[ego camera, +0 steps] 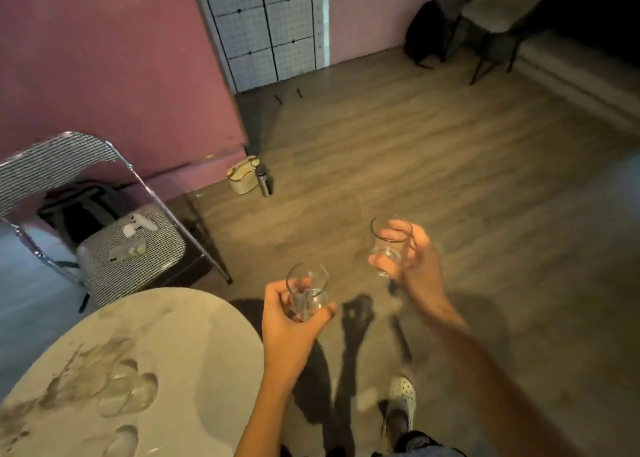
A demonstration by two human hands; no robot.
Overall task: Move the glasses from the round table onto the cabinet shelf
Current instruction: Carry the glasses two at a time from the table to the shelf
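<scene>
My left hand (291,321) grips a clear drinking glass (306,290) just past the right edge of the round table (214,321). My right hand (412,259) holds a second clear glass (389,242) higher and further right, over the wooden floor. Both glasses are upright and look empty. More clear glasses (128,391) stand blurred on the pale tabletop at lower left. A white grid-panel cabinet (270,27) stands against the far wall at top centre.
A folding chair (114,235) with a checked seat stands left of the table with small items on it. A beige bag (244,176) and a dark bottle (263,179) sit on the floor by the pink wall. Dark chairs (485,34) stand at far right.
</scene>
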